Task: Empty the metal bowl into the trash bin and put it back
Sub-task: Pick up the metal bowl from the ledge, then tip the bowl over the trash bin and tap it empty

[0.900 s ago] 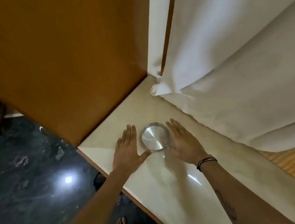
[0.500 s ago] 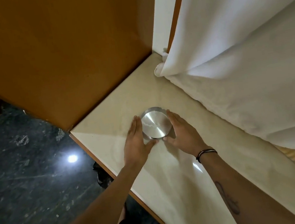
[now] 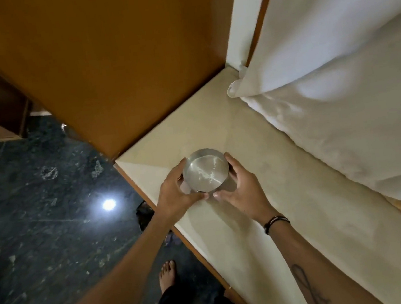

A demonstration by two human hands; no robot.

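Note:
A round metal bowl [image 3: 206, 170] with a shiny inside is held just above the cream countertop [image 3: 268, 219], near its left corner. My left hand [image 3: 177, 193] wraps its left side and my right hand [image 3: 242, 189] wraps its right side, thumbs meeting at the near rim. Faint whitish streaks show inside the bowl. No trash bin can be made out with certainty.
An orange-brown wooden panel [image 3: 109, 61] rises behind the counter corner. A white curtain [image 3: 339, 80] hangs along the right, resting on the counter. Dark marble floor [image 3: 37, 226] lies left, with my bare foot [image 3: 167, 275] and a dark object [image 3: 144, 215] under the counter edge.
My hands went from lying flat beside the bowl to closing around it, and the bowl has come up off the counter slightly.

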